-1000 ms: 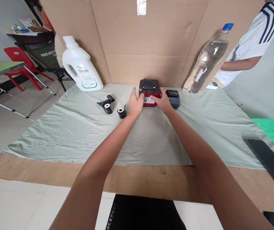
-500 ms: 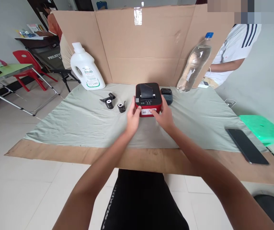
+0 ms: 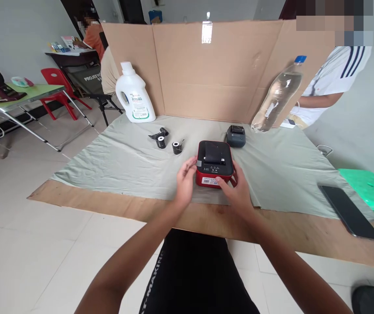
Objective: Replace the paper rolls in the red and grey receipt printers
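Note:
A small red-and-black label printer (image 3: pixel 218 152) sits on the grey-green cloth in front of me, a white sticker on its front. My right hand (image 3: pixel 241 187) grips its right side, thumb at the front face. Close to its left side is my left hand (image 3: pixel 185 181), fingers loosely bent and holding nothing; whether the fingertips touch the casing I cannot tell. Behind the printer, to the right, stands a smaller dark grey device (image 3: pixel 236 136). Two small black rolls, a left roll (image 3: pixel 161 142) with loose black film and a right roll (image 3: pixel 177 148), lie to the left.
A white detergent bottle (image 3: pixel 135 98) and a clear water bottle (image 3: pixel 278 96) lean by the cardboard screen (image 3: pixel 219 65). A black phone (image 3: pixel 348 211) lies at the right edge, beside a green stool (image 3: pixel 368 189). Two people are beyond the screen.
The label printer has come toward me, away from the dark grey device. My left hand has loosened from its left side; my right hand stays on it. The view has shifted.

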Available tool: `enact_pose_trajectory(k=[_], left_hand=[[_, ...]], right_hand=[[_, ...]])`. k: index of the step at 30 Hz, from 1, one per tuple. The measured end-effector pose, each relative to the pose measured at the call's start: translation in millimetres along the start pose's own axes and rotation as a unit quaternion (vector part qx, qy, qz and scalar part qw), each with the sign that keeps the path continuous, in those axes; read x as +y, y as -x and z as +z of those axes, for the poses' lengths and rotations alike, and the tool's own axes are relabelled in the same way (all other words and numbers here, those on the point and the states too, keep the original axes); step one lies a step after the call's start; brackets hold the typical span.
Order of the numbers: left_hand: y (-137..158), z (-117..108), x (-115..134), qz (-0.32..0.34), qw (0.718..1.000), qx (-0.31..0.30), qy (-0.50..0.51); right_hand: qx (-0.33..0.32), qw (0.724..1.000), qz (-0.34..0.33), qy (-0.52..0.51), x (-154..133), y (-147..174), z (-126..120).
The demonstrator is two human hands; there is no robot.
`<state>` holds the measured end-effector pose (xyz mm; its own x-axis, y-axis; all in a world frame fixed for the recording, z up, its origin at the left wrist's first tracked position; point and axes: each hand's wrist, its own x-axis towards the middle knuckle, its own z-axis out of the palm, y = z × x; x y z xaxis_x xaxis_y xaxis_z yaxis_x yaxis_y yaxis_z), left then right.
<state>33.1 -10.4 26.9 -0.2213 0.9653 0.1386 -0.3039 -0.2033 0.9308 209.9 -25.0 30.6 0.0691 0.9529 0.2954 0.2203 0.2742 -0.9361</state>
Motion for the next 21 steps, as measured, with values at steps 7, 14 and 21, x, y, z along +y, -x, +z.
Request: enact_pose_trajectory(k=[7, 14, 21], left_hand=[[-79, -11, 3, -0.145, 0.965, -0.219, 0.013], [-78, -16, -18, -0.097, 0.968, -0.233, 0.001], [-66, -7, -22, -0.024, 0.978, -0.208, -0.002]], right_hand=[[0.028, 0.994, -0.021, -0.104, 14, -69, 2], [-0.021, 0.993, -0.079, -0.086, 42, -73, 5], [-0.039, 0.995, -0.091, 0.016, 42, -82, -3]])
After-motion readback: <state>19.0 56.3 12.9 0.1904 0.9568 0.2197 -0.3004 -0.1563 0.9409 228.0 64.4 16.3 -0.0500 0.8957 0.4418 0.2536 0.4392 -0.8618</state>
